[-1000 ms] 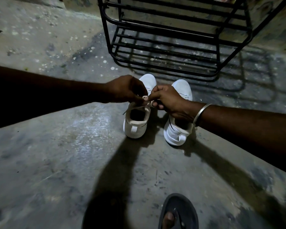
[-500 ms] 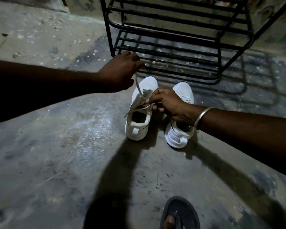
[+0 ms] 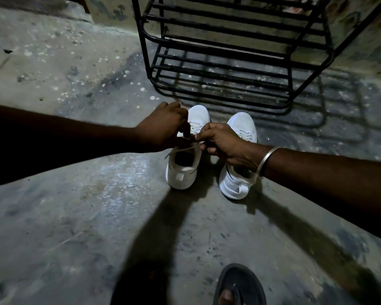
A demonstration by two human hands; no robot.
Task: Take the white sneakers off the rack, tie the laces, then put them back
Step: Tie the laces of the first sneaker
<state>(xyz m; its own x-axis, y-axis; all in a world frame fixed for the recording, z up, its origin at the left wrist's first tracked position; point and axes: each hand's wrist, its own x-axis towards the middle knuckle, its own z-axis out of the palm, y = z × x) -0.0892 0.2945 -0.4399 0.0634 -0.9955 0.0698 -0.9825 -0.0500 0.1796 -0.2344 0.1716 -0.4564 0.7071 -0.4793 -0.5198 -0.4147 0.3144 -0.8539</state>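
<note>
Two white sneakers stand side by side on the concrete floor, toes toward the rack. Over the tongue of the left sneaker, my left hand and my right hand meet, each pinching part of its lace. One lace end trails over the collar toward the left. The right sneaker is partly covered by my right wrist, which wears a metal bangle. The black metal shoe rack stands just beyond the toes, and the shelves I can see hold nothing.
My foot in a dark sandal shows at the bottom edge. A stained wall rises behind the rack. Bare speckled concrete floor stretches to the left and toward me, crossed by my arms' shadows.
My left hand, which had pulled the lace up toward the rack half a second ago, has come back down to meet my right hand over the left sneaker. The sneakers have not moved.
</note>
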